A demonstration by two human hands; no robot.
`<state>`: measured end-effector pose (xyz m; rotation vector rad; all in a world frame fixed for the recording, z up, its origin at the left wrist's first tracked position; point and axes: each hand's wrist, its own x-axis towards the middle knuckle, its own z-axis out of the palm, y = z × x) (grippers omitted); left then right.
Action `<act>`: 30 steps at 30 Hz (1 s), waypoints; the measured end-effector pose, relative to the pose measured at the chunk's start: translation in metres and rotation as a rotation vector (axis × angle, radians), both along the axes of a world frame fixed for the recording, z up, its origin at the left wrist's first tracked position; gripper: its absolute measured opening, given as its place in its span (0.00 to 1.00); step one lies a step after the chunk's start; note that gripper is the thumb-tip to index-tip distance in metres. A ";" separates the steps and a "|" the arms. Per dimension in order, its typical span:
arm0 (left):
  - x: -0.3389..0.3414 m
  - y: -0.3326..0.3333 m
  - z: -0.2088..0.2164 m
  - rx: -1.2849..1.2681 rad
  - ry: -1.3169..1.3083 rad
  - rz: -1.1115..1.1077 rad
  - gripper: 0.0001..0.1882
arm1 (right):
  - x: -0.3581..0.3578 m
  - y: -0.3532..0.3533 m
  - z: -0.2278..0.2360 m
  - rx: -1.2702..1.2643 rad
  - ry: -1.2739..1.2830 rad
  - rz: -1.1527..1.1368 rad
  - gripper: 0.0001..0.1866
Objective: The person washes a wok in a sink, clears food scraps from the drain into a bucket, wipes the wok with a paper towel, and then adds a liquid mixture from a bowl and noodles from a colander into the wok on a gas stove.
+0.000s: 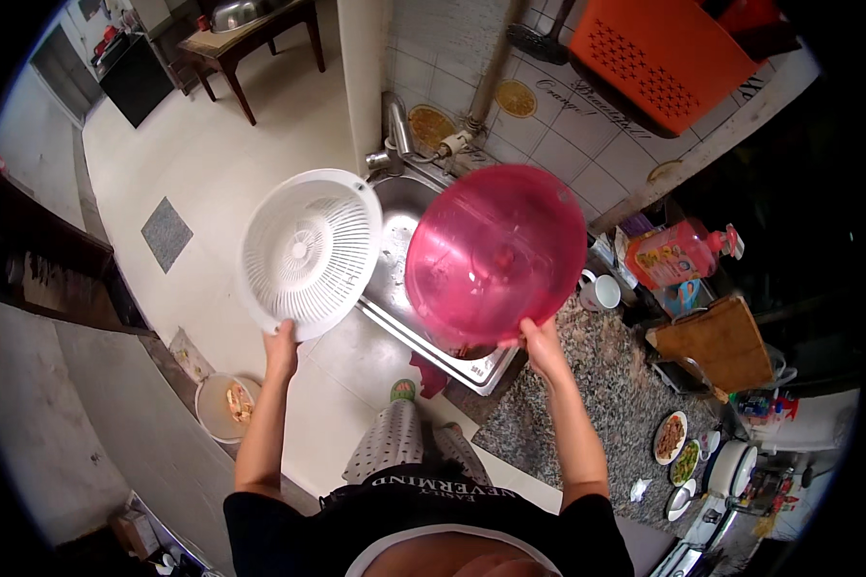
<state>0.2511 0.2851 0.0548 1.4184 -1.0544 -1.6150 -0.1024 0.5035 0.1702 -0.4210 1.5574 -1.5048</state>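
My left hand grips the near rim of a white slotted plastic colander, tilted up to the left of the sink. A pink translucent plastic basin is in my right hand, whose fingers close on its near rim. The basin hangs over the right part of the steel sink and hides much of it. Colander and basin are apart, with a strip of the sink showing between them. Both look to have nothing in them.
A metal faucet rises behind the sink. On the granite counter at right stand a white mug, a red soap bottle, a cutting board and plates of food. An orange basket hangs above. A bin stands lower left.
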 end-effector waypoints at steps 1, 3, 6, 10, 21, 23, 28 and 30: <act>0.009 0.004 0.005 0.066 0.164 0.103 0.18 | 0.001 -0.015 0.011 0.018 0.100 -0.003 0.31; 0.014 0.020 0.037 0.115 0.340 0.201 0.16 | -0.003 -0.033 0.001 0.030 0.700 -0.055 0.33; 0.029 0.031 0.049 0.180 0.550 0.274 0.21 | 0.007 -0.050 -0.022 0.116 1.218 0.034 0.37; 0.027 0.035 0.051 0.204 0.682 0.195 0.26 | 0.020 -0.045 -0.098 0.358 1.497 0.379 0.43; -0.035 0.020 0.083 0.213 0.800 -0.015 0.26 | 0.046 -0.002 -0.120 0.459 1.062 0.337 0.45; -0.041 0.019 0.084 0.227 0.787 -0.035 0.26 | 0.044 -0.013 -0.098 0.205 1.118 0.154 0.45; -0.069 0.030 0.118 0.263 0.824 -0.147 0.25 | 0.059 -0.022 -0.024 0.079 0.078 -0.098 0.38; -0.077 0.034 0.128 0.311 0.809 -0.245 0.25 | 0.056 -0.010 -0.008 0.011 -0.315 -0.134 0.30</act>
